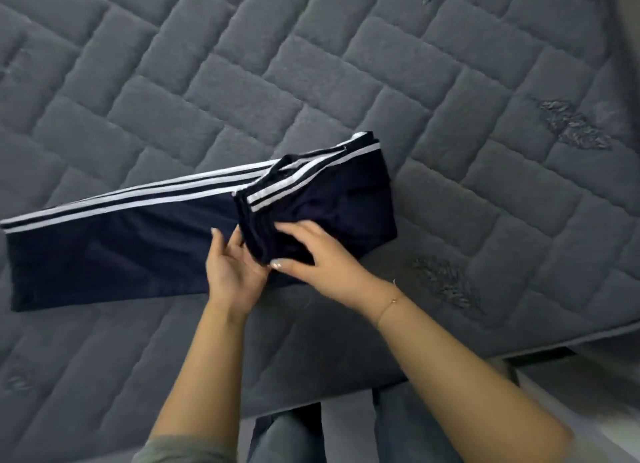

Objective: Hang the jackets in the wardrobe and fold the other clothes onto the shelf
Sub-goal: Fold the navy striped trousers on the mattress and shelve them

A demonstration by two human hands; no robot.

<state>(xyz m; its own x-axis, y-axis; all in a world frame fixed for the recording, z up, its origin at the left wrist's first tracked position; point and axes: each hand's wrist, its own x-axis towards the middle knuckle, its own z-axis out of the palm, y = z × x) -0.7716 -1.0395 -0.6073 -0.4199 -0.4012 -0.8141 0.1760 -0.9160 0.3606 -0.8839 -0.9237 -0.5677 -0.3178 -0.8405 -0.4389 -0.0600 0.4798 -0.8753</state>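
Both hands — left hand (232,272), right hand (313,251) — hide the track pants (114,255) fold edge

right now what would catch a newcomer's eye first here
The navy track pants with white side stripes stand out, lying across the grey quilted mattress, their right end folded over. At that fold both hands meet: the left hand beside it, the right hand pressing on top.

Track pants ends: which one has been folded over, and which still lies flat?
The right end, under both hands, is folded over; the left end lies flat on the mattress.
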